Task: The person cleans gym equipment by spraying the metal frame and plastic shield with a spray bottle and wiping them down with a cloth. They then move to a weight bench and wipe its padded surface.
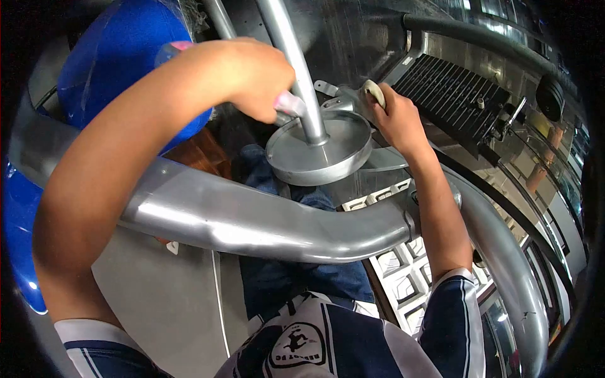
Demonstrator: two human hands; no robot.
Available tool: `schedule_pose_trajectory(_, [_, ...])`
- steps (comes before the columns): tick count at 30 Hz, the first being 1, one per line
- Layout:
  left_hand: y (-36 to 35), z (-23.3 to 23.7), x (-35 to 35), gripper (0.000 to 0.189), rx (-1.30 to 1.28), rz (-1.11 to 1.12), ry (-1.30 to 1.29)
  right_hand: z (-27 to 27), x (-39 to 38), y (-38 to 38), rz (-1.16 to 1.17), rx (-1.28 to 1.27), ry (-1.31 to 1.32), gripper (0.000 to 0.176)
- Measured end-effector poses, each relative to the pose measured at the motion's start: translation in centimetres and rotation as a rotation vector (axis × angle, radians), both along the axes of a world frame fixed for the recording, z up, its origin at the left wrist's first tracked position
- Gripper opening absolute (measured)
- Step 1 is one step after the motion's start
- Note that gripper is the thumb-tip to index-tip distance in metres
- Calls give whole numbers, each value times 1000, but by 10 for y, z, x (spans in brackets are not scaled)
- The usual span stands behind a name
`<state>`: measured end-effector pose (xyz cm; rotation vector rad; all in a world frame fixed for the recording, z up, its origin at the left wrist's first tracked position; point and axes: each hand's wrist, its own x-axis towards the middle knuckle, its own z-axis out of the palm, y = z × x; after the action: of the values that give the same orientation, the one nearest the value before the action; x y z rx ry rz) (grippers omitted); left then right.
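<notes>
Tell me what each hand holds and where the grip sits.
Left hand wraps the middle of a pink-ended tool, its kind unclear. Right hand pinches a pale pad by its lower end.

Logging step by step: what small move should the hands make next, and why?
Probably rub the pad in the right hand along the bracket it presses, since the left hand holds a pink tool at the post above the dish.
</notes>
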<state>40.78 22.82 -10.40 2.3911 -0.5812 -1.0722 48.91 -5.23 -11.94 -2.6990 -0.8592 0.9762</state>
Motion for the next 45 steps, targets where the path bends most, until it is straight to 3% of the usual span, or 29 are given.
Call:
schedule_pose_trajectory(3, [0, 4, 4, 17, 95, -7, -9, 1, -1, 0, 63, -91, -6, 24])
schedule_pose_trajectory(6, [-16, 21, -1, 19, -34, 50, 31, 6, -2, -2, 114, -75, 158, 27])
schedule_pose_trajectory(8, [-34, 29, -10, 19, -57, 38, 0, 4, -6, -6, 123, -39, 153, 26])
schedule_pose_trajectory(13, [-73, 33, -32, 21, -74, -51, -58, 15, -6, 1, 248, -235, 43, 25])
schedule_pose_trajectory(18, [-85, 30, -32, 24, -71, -73, -8, 15, -5, -1, 245, -197, 16, 24])
schedule_pose_trajectory(23, [-88, 24, -25, 23, -97, -75, -139, 11, -5, -1, 282, -187, 27, 28])
schedule_pose_trajectory(26, [-80, 18, -19, 22, -137, -4, -135, 1, -9, -6, 261, -197, 111, 27])
schedule_pose_trajectory(30, [-56, 18, 2, 20, -95, 103, -189, -6, -25, -10, 364, -293, 296, 31])
schedule_pose_trajectory(32, [-44, 14, 7, 19, -50, 140, -267, -2, -31, -3, 492, -370, 519, 33])
schedule_pose_trajectory(34, [-36, 11, 9, 18, -5, 164, -261, -6, -31, -2, 527, -368, 542, 34])
schedule_pose_trajectory(37, [-31, 11, 8, 19, -17, 175, -248, -14, -40, -4, 499, -319, 613, 38])
schedule_pose_trajectory(39, [-35, 15, 7, 20, -29, 153, -217, -18, -60, 3, 394, -102, 827, 43])
schedule_pose_trajectory(41, [-42, 12, 8, 21, -56, 83, -185, -19, -77, 41, 522, -304, 854, 47])
schedule_pose_trajectory(45, [-41, 17, 8, 20, 11, 88, -90, -83, -132, 50, 575, -318, 768, 50])
